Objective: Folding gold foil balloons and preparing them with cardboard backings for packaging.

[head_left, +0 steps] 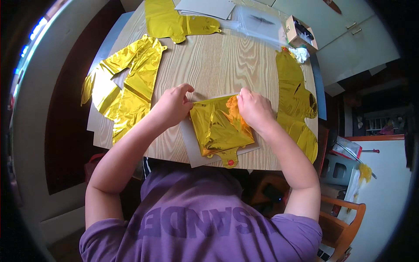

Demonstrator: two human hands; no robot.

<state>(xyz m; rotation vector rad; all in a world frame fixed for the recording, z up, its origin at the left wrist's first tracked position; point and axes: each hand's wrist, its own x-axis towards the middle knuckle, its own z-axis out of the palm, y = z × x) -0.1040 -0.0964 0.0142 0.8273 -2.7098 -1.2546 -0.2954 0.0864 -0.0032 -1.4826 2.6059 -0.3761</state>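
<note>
**Left hand [175, 107] and right hand [256, 110] at a folded gold foil piece [211, 129]**

The right hand is closed, thumb and fingertips pinching the foil's far right corner. The left hand is loosely curled at the far left corner, its index finger raised; whether it grips cannot be told, as the fingers hide the contact.

The folded piece is shiny, creased and roughly square, with a short neck bearing one red dot toward the near side. Orange shows beside the right hand, perhaps reflection. It lies on one pale flat sheet [193, 150], mostly covered, near the middle of the tabletop's [209, 65] near edge; the surface is light wood grain.

Three more gold foil pieces lie around: a crinkled one at left [137, 94] with a triangular gap, a smoother far one [163, 19], cut off by the view, and a lobed one at right [291, 98].

At far right are one open box [291, 31], its dark contents unclear, crumpled white material [300, 55] and clear plastic [257, 28].
</note>
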